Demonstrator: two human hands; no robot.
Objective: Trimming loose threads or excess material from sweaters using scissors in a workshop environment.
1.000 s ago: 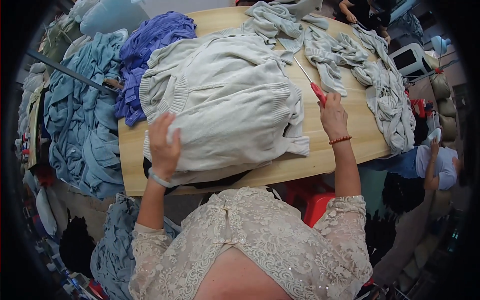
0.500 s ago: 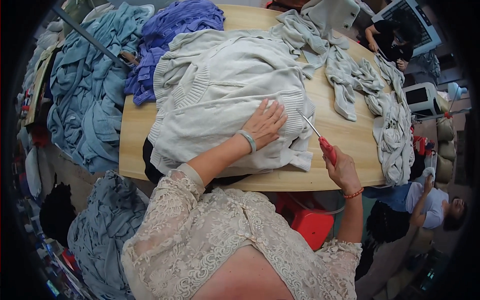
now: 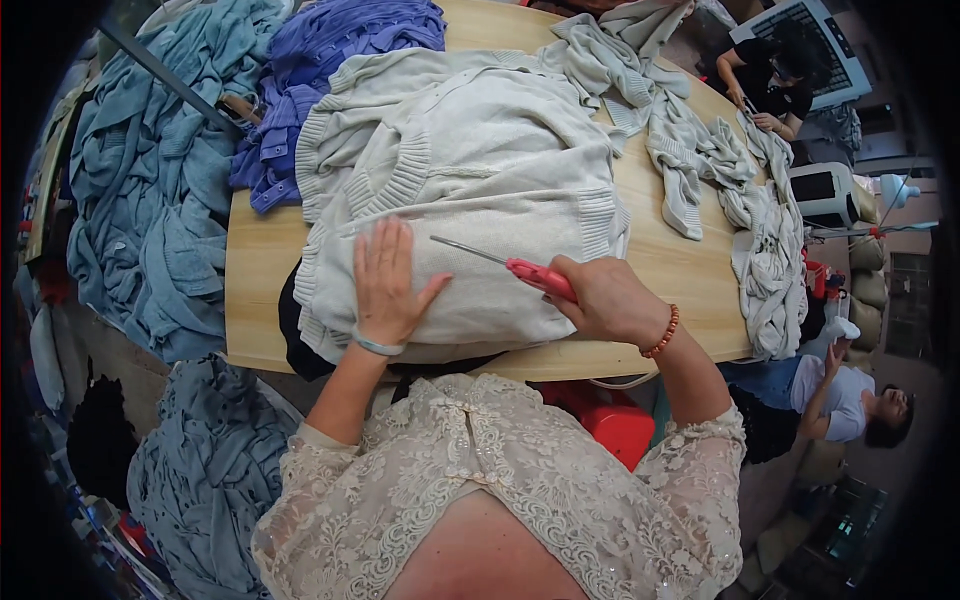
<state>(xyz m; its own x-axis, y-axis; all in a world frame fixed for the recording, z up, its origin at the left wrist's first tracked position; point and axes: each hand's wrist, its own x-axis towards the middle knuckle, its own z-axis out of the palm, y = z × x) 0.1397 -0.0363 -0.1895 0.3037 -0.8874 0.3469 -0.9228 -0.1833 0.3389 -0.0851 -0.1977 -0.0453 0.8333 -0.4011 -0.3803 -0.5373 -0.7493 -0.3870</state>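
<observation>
A cream knit sweater (image 3: 510, 215) with ribbed cuffs and hem lies spread on the table in front of me, on top of other pale knitwear. My left hand (image 3: 388, 280) rests flat on its near part, left of the middle, fingers spread and holding nothing. In my right hand (image 3: 618, 300) is a pair of red-handled scissors (image 3: 530, 273), fingers wrapped around the handle. Their long, thin metal blades point left over the sweater, towards my left hand. The handle's far end is hidden inside my fist.
The wooden table (image 3: 262, 290) curves around the sweater. Blue-green garments (image 3: 150, 220) and purple ones (image 3: 340, 45) are heaped on the left. More cream knits (image 3: 765, 270) trail along the right edge. A grey-blue pile (image 3: 205, 470) is lower left, a red stool (image 3: 612, 432) below. Two people are at right.
My left hand has slid left along the sweater, away from the ribbed cuff. My right hand has brought the scissors left over the fabric, and the blades have swung to point left.
</observation>
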